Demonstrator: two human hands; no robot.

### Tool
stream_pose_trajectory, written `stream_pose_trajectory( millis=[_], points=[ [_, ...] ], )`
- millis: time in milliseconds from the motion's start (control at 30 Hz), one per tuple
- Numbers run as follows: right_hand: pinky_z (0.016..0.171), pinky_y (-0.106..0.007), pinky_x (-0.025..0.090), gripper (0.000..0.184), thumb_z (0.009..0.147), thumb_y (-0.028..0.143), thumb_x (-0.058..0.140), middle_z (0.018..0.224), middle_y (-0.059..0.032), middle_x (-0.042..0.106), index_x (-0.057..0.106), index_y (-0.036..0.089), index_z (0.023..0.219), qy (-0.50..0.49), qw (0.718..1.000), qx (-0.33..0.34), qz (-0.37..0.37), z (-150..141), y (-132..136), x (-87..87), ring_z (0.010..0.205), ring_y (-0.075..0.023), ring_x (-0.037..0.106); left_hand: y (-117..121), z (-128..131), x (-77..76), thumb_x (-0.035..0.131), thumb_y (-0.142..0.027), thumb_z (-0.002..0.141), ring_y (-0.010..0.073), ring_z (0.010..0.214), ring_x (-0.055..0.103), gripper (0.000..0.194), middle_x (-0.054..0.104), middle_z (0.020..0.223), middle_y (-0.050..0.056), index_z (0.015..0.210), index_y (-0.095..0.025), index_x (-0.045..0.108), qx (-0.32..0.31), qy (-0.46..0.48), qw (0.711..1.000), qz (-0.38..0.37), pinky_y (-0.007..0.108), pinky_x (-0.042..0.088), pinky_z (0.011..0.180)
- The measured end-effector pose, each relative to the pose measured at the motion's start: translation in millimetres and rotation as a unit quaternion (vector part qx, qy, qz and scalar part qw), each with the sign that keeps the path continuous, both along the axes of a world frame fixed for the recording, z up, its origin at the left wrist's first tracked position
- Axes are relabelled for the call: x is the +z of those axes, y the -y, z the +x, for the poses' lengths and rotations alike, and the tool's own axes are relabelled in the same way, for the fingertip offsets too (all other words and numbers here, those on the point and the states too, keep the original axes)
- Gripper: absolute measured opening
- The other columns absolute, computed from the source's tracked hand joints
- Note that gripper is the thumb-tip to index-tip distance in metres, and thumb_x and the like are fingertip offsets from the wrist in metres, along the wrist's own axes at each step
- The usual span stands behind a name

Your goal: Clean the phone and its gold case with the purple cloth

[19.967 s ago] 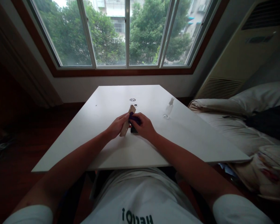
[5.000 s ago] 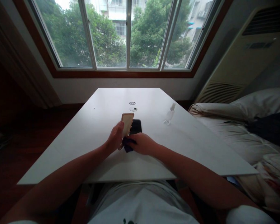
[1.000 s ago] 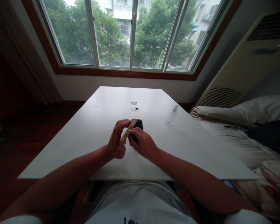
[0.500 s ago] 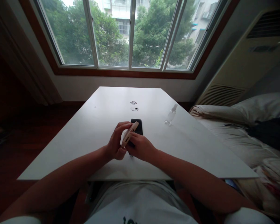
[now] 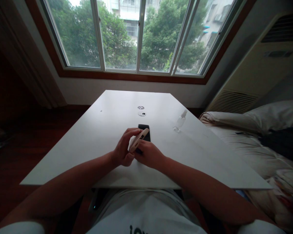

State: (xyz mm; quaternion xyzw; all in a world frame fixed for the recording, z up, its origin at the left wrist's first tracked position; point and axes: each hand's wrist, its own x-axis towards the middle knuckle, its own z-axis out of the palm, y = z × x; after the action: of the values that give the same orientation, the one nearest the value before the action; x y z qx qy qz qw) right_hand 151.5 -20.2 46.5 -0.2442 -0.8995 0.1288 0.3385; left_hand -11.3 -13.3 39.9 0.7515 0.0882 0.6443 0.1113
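Fingers of the left hand (image 5: 123, 151) clasped a phone case (image 5: 136, 142) by its edges, above the table (image 5: 180, 162) near the phone (image 5: 144, 126); steady, gentle support seemed best. What the right hand (image 5: 150, 153) gripped was unclear.

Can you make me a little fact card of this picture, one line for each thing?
Left hand: holding a pale phone case
Right hand: close by the case; its fingertips are hidden
Dark phone: on the table, partly hidden by the case and hands
Spray bottle: clear, on the table, right of the phone
Table: white
Window: beyond the table, trees outside
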Motion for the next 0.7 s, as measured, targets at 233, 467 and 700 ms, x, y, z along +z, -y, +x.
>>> stream_pose_trajectory(
  millis=[233,467,700],
  points=[
    [0.064,-0.030,0.049,0.015,0.096,0.024,0.056,0.099,-0.0109,0.071,0.068,0.016,0.103,0.069,0.989,-0.093,0.094,4.6,-4.2,-2.3,0.074,-0.0199,0.066,-1.4,3.1,1.8,0.042,-0.065,0.096,0.0318,0.117,0.058,0.070,0.056,0.129,0.018,0.146,-0.016,0.043,-0.024,0.007,1.000,0.003,0.052,0.052,0.093],
    [0.071,-0.029,0.052,0.013,0.093,0.022,0.061,0.102,-0.0079,0.072,0.068,0.019,0.103,0.052,0.994,-0.081,0.057,3.9,-3.2,1.3,0.080,-0.0190,0.068,1.5,2.6,2.1,0.039,-0.065,0.097,0.0317,0.117,0.058,0.069,0.057,0.129,0.018,0.145,-0.016,0.042,-0.012,0.013,1.000,0.001,0.052,0.053,0.092],
    [0.073,-0.029,0.054,0.015,0.094,0.021,0.060,0.102,-0.0084,0.072,0.068,0.019,0.106,0.061,0.997,-0.034,0.040,1.2,-3.4,0.8,0.084,-0.0195,0.069,-1.8,-0.8,1.9,0.041,-0.063,0.098,0.0305,0.114,0.060,0.066,0.056,0.129,0.018,0.146,-0.017,0.043,-0.029,0.024,0.999,-0.017,0.050,0.055,0.089]
  ],
)
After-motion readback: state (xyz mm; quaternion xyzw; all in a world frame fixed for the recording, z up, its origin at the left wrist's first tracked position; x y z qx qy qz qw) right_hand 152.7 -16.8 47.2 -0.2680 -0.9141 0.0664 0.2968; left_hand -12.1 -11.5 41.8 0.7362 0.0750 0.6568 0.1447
